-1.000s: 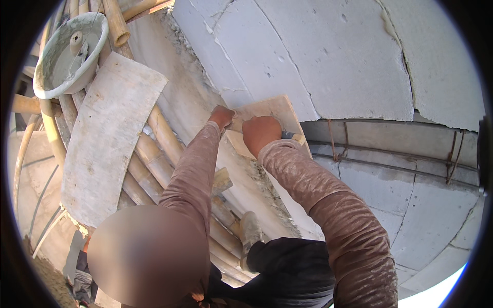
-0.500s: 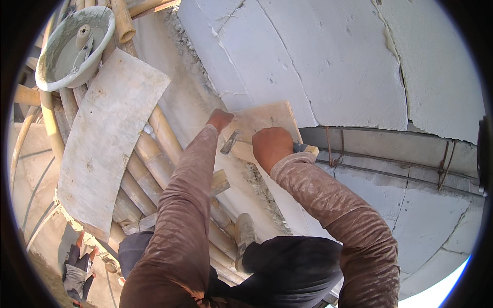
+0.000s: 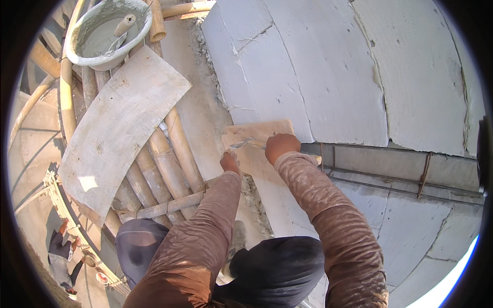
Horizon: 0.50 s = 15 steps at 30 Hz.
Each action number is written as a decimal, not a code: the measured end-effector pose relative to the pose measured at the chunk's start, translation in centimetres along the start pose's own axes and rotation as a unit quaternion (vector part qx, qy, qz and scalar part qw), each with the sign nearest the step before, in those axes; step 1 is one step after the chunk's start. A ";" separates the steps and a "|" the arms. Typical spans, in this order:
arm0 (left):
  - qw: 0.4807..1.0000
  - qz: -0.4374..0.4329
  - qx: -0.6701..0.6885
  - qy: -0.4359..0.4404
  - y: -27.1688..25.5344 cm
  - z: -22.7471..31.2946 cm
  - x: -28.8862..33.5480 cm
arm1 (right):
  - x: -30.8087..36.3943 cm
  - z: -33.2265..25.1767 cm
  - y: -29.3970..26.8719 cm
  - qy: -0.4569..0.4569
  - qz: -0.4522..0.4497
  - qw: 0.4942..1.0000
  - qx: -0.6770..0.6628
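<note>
my left hand (image 3: 230, 162) moved down off the board (image 3: 280, 127) corner, freeing it imo | left grip: can't tell | right fingers (image 3: 275, 148) clenching hammer-like tool (image 3: 259, 143)

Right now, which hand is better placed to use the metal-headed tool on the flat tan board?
Probably the right hand, gripping the tool over the board; the left hand is near the board's edge.

Bright daylight fills this place. One hard patch of sun glares on the board (image 3: 126, 118); more catches the left sleeve (image 3: 201, 241). The wall (image 3: 318, 72) looks softly bluish. Lower right burns white; curving edges sink into black.
</note>
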<state>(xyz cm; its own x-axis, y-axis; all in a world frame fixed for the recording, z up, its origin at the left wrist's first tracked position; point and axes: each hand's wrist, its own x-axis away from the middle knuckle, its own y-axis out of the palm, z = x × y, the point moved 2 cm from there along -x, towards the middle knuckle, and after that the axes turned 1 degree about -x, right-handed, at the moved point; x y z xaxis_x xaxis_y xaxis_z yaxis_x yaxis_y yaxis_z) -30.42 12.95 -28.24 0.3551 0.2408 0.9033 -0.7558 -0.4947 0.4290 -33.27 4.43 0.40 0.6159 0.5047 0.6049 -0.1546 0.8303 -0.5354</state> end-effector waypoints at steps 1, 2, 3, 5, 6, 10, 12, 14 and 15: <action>0.999 0.009 -0.029 0.045 -0.5 -1.3 -0.1 | -0.4 -0.5 -0.2 -0.009 0.001 1.000 -0.002; 0.994 0.018 -0.057 0.089 -1.1 -2.4 -0.4 | -0.4 -1.3 -0.6 -0.017 0.002 1.000 -0.002; 0.967 -0.011 -0.172 0.188 -1.6 -3.2 -1.2 | 0.1 -2.3 -1.7 -0.026 0.007 1.000 0.001; 0.914 -0.039 -0.311 0.258 -0.7 -4.6 -0.7 | 0.2 -2.8 -2.0 -0.034 0.003 0.999 0.002; 0.910 -0.063 -0.339 0.231 1.7 -5.7 1.8 | -0.2 -1.3 -1.1 -0.014 -0.011 1.000 0.001; 0.840 -0.149 -0.467 0.232 3.6 -5.4 5.9 | 0.4 0.7 1.1 0.001 -0.036 0.999 -0.014; 0.849 -0.124 -0.459 0.231 2.9 -5.0 4.1 | 0.9 0.5 1.7 -0.040 -0.038 0.998 -0.022; 0.846 -0.144 -0.455 0.237 2.1 -5.1 1.4 | 2.1 -0.6 2.7 -0.073 0.012 0.997 -0.026; 0.838 -0.172 -0.457 0.245 1.1 -4.7 -0.5 | 2.6 -1.4 3.3 -0.093 0.040 0.994 -0.028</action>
<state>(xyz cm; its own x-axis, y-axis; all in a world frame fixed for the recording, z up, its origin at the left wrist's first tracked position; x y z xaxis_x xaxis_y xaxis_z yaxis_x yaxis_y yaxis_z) -33.99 16.21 -28.25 0.5387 0.6626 0.5204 -0.8405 0.4654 0.2775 -31.12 8.13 -0.59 0.4492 0.6083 0.6543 -0.1504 0.7734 -0.6158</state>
